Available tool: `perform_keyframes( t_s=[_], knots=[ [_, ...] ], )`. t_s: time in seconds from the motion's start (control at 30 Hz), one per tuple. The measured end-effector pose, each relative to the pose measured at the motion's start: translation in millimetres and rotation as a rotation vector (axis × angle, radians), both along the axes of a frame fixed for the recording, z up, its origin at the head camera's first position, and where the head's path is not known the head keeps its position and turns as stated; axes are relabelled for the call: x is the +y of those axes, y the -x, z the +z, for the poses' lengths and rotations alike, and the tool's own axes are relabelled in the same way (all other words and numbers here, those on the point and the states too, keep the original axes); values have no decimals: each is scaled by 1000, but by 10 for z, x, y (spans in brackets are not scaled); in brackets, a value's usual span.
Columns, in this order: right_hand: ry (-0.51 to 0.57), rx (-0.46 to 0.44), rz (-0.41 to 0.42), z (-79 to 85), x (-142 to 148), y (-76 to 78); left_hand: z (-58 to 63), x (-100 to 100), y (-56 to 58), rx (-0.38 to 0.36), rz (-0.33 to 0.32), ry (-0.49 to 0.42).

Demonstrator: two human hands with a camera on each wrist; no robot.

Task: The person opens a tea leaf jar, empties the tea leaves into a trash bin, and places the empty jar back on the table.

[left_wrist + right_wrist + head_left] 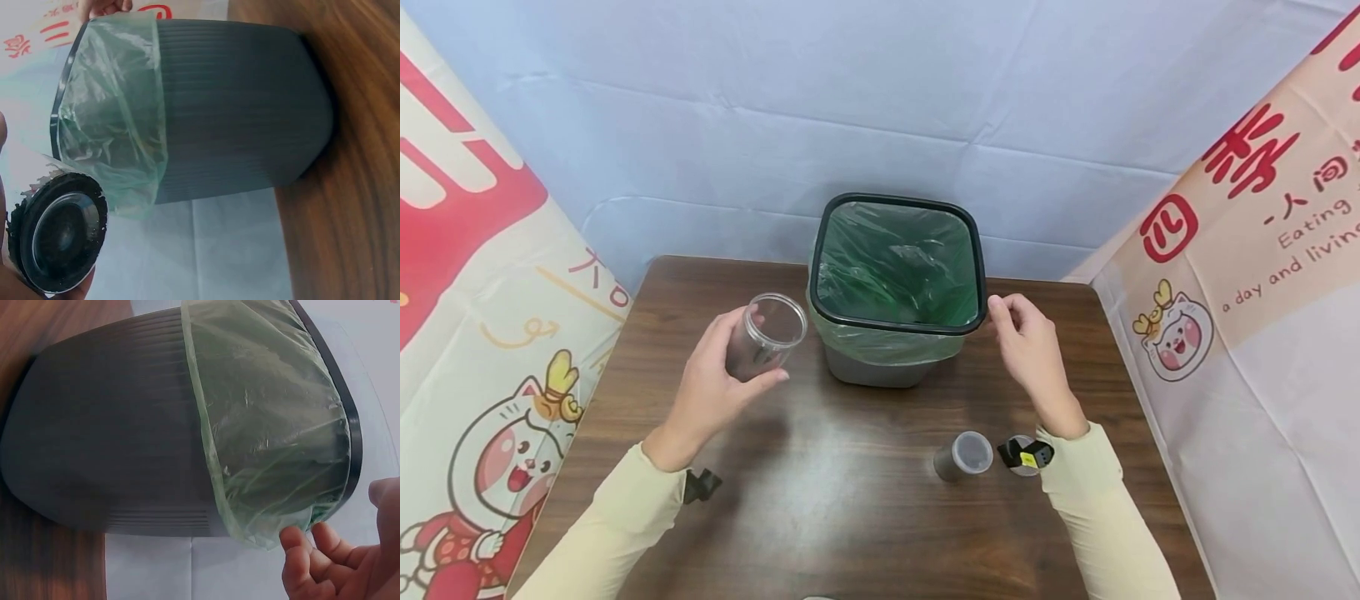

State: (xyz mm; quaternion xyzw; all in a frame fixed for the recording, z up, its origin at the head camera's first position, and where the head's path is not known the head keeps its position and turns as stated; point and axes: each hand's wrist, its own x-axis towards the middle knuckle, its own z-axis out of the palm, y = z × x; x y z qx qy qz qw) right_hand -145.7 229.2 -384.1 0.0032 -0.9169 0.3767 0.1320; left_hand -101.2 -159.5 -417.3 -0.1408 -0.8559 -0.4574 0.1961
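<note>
My left hand (711, 371) grips a clear cylindrical plastic jar (760, 348), tilted slightly, left of the trash bin (880, 372). In the left wrist view the jar's round base (65, 240) looks dark, with flaky black edges. A green plastic bag (887, 267) lines the bin and folds over its outside under a black square rim (898, 323). Beside the bin's front right corner is my right hand (1030, 346), its fingers loosely bent and thumb apart. The fingertips are close to the bag's fold in the right wrist view; whether they touch it I cannot tell.
A small dark cylinder with a pale top (962, 457) stands front right on the brown wooden table (850, 517). Near my right cuff lies a round, clear disc (1025, 471), partly covered by a black item. Printed cloths hang at both sides, a pale cloth (760, 150) behind.
</note>
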Motion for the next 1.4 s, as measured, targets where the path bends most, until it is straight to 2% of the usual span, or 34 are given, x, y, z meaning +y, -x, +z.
perform_keyframes(
  t_s=[0.27, 0.53, 0.8, 1.03, 1.3, 1.4],
  knots=[
    [-61, -15, 6, 29, -95, 57, 84, -4, 69, -11, -7, 37],
    [-79, -35, 28, 22, -138, 82, 172, 18, 131, -32, -20, 81],
    [-52, -36, 33, 9, -146, 97, 285, 15, 251, 2, -35, 129],
    [-18, -57, 39, 16, -173, 105, 433, 41, 404, 101, -64, 195],
    [0, -76, 36, 22, -177, 90, 622, 89, 564, 104, -72, 293],
    [-1, -82, 36, 19, -170, 84, 702, 115, 623, 126, -78, 343]
  ],
)
